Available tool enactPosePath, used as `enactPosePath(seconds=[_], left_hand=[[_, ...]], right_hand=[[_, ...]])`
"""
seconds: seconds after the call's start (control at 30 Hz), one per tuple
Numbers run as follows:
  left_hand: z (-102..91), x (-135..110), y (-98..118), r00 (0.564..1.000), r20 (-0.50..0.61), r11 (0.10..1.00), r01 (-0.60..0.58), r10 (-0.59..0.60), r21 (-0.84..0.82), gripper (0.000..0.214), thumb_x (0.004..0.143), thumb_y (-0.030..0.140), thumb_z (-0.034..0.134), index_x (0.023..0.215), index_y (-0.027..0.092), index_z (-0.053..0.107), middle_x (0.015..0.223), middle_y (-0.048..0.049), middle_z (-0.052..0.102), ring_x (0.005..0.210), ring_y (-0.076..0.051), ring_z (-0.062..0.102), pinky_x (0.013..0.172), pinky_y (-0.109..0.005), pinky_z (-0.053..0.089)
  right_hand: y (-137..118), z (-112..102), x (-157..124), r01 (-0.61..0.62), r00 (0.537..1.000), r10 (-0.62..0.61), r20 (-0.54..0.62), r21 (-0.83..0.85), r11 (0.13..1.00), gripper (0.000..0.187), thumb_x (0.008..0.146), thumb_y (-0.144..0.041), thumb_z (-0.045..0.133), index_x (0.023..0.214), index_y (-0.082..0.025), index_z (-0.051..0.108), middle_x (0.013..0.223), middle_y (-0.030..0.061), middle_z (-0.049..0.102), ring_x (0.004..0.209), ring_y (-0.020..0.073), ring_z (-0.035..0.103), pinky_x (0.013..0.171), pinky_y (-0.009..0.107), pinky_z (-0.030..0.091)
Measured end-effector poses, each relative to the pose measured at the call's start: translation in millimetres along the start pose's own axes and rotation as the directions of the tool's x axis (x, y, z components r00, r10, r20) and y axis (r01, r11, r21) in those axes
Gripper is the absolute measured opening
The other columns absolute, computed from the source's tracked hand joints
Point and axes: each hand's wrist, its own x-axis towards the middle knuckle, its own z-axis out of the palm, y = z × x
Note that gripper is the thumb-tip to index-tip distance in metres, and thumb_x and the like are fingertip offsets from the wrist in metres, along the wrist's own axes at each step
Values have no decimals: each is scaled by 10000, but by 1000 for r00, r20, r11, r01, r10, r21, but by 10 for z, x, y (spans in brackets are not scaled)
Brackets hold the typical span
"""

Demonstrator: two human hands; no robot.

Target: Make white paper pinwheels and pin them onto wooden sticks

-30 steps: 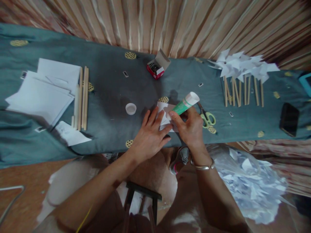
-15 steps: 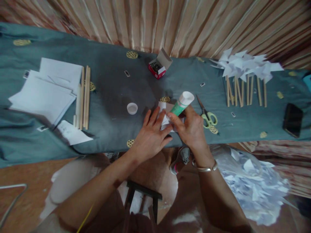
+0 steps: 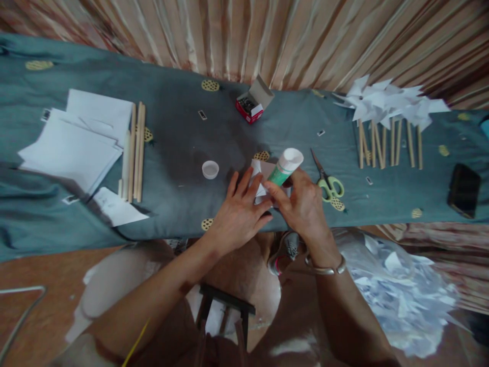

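Note:
My right hand (image 3: 303, 206) is wrapped round a green and white glue stick (image 3: 284, 165), its lower end tilted down onto a folded piece of white paper (image 3: 260, 189). Where the stick meets the paper is hidden by my fingers. With fingers spread, my left hand (image 3: 242, 209) lies flat on the paper's left part and presses it to the table. A small white cap (image 3: 210, 169) sits to the left of my left hand. Right of my right hand are scissors (image 3: 329, 186) with light green handles, blades partly open.
A red box of small metal pieces (image 3: 250, 109) stands open at the back. Stacked white paper (image 3: 72, 153) and wooden sticks (image 3: 137, 158) lie left. Paper pinwheels (image 3: 393, 104) and a black phone (image 3: 463, 190) are on the right. A bag of white paper pieces (image 3: 401, 290) stands below the table edge.
The glue stick has tilted a little and shifted slightly with my right hand. My left hand keeps its place on the paper. The whole view has shifted slightly.

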Motion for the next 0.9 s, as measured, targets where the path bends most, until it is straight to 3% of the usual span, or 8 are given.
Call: enactPosePath(seconds=[0.67, 0.9], left_hand=[[15, -10, -1, 1000, -14, 1000, 1, -1, -5, 328, 899, 373, 590, 1187, 223, 640, 1488, -147, 409, 1436, -394, 282, 1146, -669, 222], [-7, -1, -1, 1000, -4, 1000, 4, -4, 0, 312, 896, 378, 596, 1166, 232, 649, 1468, -133, 431, 1432, -386, 295, 1145, -665, 224]], right_hand=[[26, -2, -97, -6, 999, 6, -53, 2, 1000, 377, 896, -555, 538, 947, -186, 598, 798, 69, 686, 763, 224, 647, 677, 339, 510], [55, 1, -121, -65, 996, 65, -56, 3, 998, 396, 880, -566, 550, 934, -177, 608, 795, 73, 672, 738, 219, 632, 673, 344, 506]])
